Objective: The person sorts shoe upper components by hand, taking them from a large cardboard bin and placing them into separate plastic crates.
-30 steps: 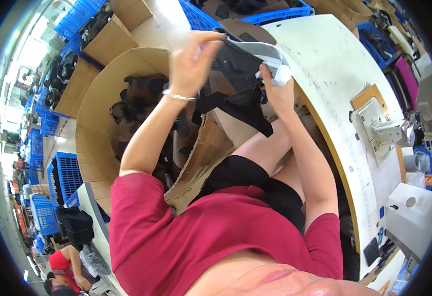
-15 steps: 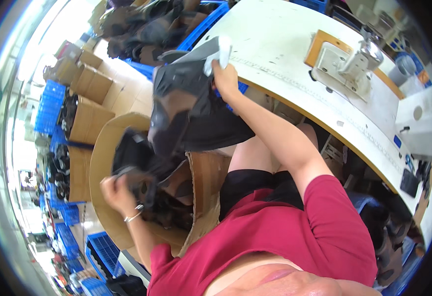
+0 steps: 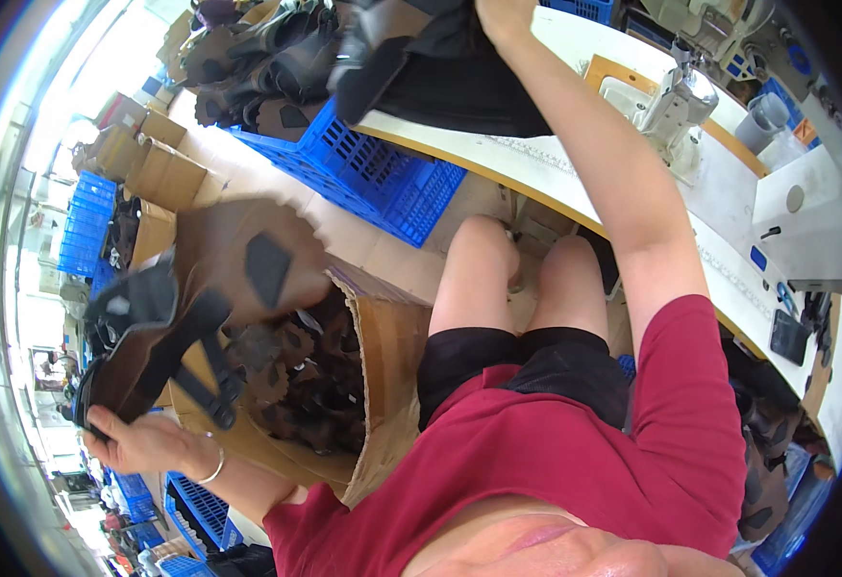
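My left hand (image 3: 142,442) is closed on the edge of a brown-and-black strapped piece (image 3: 234,255) and holds it up over the left side of an open cardboard box (image 3: 397,337). This piece has a scalloped edge, a dark five-sided patch, and a black strap with a buckle hanging down. Similar brown pieces (image 3: 310,394) lie heaped inside the box. Up at the top edge, my right hand (image 3: 505,17) grips a black fabric piece (image 3: 459,91), held over the near-left corner of the white table. The fingertips of that hand are partly cut off by the frame.
A blue crate (image 3: 373,183) stands beyond the box, with a pile of brown-and-black pieces (image 3: 277,72) behind it. A sewing machine (image 3: 676,111) is on the white table (image 3: 729,221) at the right. Cardboard boxes (image 3: 161,168) and blue crates (image 3: 85,231) line the left.
My left hand has come up and left, lifting the strapped piece out of the box. My right hand has carried the black fabric piece up and away, toward the table and the pile.
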The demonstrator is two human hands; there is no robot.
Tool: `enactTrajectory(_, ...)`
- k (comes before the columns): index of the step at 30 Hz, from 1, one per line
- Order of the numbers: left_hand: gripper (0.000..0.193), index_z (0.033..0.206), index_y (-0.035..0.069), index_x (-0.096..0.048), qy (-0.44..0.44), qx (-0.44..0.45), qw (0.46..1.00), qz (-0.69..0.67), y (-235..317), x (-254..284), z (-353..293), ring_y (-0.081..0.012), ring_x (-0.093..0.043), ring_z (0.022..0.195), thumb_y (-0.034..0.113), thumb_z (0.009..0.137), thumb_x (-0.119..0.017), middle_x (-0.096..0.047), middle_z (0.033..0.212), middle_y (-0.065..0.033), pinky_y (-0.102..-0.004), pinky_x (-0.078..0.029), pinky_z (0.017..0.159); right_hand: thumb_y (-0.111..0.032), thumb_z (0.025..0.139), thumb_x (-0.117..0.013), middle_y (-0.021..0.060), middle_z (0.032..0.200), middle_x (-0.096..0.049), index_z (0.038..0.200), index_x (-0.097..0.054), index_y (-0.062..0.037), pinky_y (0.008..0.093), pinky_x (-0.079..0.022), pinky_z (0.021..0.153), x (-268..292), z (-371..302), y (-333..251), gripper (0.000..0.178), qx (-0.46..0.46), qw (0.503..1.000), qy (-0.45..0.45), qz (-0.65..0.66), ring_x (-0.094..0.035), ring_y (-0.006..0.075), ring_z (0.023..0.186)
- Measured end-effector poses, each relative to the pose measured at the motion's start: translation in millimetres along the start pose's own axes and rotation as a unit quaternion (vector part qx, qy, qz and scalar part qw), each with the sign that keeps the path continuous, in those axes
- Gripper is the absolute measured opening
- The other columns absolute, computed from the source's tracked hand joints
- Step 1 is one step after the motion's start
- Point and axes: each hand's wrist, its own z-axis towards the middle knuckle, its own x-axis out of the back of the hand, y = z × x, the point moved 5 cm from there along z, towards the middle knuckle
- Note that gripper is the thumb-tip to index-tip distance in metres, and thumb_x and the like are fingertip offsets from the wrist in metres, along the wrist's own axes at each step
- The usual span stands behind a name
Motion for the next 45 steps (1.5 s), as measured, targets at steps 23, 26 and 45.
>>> enactTrajectory(23,0.063,0.132,-0.003,-0.043,-0.847,0.428,0.228,-0.216,28,-102,-413,-0.0174,-0.063,0.073,0.048,0.095,-0.050,-0.058,0.105,-0.0119,-0.0285,-0.052,0.064,-0.032,0.066,-0.079,0.0102,0.142,-0.041,0.131,-0.052,-0.0117,0.0461,-0.031,0.109,305,-221,-30,0.073,0.030,0.764,-0.607,-0.216,-0.038,0.0308,0.133)
enactTrajectory(26,0.052,0.121,-0.003,-0.053,-0.926,0.305,0.194,-0.107,59,-128,-430,-0.0142,-0.062,0.069,0.041,0.094,-0.057,-0.063,0.081,-0.0081,-0.0272,-0.051,0.060,-0.022,0.063,-0.077,0.0089,0.123,-0.053,0.107,-0.059,-0.0071,0.0457,-0.039,0.102,323,-222,-29,0.049,0.099,0.784,-0.574,-0.218,-0.049,0.0295,0.120)
enactTrajectory(45,0.043,0.121,0.001,-0.053,-0.589,0.678,0.193,-0.396,21,-110,-442,-0.0203,-0.057,0.102,0.025,0.089,-0.066,-0.060,0.115,-0.0126,-0.0323,-0.048,0.085,-0.022,0.078,-0.061,0.0053,0.093,-0.054,0.113,-0.058,-0.0080,0.0501,-0.050,0.078,276,-300,-84,0.037,0.165,0.624,-0.699,-0.308,-0.054,0.0201,0.088)
